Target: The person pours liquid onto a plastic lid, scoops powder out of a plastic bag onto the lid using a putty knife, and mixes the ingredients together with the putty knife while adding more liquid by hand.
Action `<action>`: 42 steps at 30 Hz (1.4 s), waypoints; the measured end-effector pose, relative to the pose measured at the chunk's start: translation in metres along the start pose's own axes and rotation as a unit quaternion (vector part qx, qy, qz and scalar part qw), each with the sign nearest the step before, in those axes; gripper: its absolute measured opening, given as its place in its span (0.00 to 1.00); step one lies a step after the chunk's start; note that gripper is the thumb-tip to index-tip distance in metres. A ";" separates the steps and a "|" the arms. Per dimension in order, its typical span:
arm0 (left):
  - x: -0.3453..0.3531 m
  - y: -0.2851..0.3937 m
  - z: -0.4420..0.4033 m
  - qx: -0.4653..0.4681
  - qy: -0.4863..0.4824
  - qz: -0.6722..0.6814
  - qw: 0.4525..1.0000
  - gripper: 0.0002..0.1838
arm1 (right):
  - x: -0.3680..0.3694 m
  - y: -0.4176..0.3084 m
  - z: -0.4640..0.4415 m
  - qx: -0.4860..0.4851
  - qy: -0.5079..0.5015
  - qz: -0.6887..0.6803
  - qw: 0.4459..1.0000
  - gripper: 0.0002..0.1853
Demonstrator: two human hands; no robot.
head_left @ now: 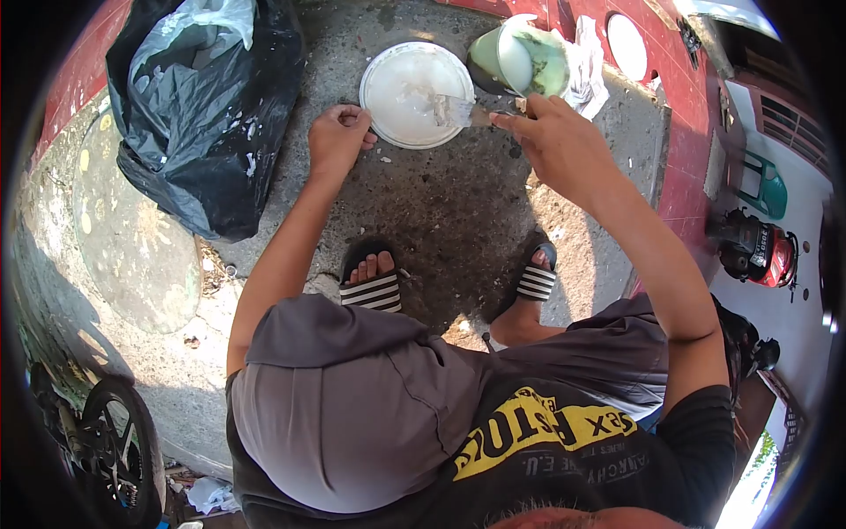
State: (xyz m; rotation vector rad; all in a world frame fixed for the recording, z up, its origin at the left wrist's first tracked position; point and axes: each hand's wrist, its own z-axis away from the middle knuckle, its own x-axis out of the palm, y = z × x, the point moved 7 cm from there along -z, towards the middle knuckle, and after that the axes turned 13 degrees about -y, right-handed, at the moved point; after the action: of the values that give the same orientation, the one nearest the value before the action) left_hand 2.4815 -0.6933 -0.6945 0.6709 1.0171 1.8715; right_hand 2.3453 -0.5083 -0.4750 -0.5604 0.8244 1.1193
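A round white bucket lid (pixel 397 84), smeared with whitish residue, lies on the concrete in front of my feet. My left hand (pixel 342 137) is closed at its near left rim, fingertips against the edge. My right hand (pixel 564 145) grips the handle of a flat, pale-bladed scraper (pixel 456 112). The scraper's blade rests over the right part of the lid, pointing left. Just behind my right hand, a greenish stained bucket (pixel 551 66) lies tipped, with a pale rounded shape at its mouth.
A black plastic bag (pixel 198 159) with white plastic inside sits at the left. White crumpled plastic (pixel 589 66) lies beside the bucket. A white disc (pixel 627 46) is near the red tiled step (pixel 692 150). Motorbikes and a green chair (pixel 763 185) stand farther off. My sandalled feet are below the lid.
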 end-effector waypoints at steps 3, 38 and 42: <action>0.000 -0.002 -0.001 0.000 0.004 -0.002 1.000 0.13 | 0.042 0.013 0.016 0.060 0.015 -0.102 0.993 0.20; 0.001 0.004 -0.002 -0.006 -0.014 -0.056 0.998 0.13 | 0.131 0.016 -0.014 0.082 0.178 -0.473 0.859 0.17; 0.001 0.005 -0.002 -0.009 -0.012 -0.046 0.999 0.12 | 0.108 0.018 -0.012 0.077 0.174 -0.429 0.883 0.17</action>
State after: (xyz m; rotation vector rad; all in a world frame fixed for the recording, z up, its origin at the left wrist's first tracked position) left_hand 2.4772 -0.6941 -0.6911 0.6241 0.9993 1.7870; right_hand 2.3470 -0.4507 -0.5690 -0.8897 0.8273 0.1315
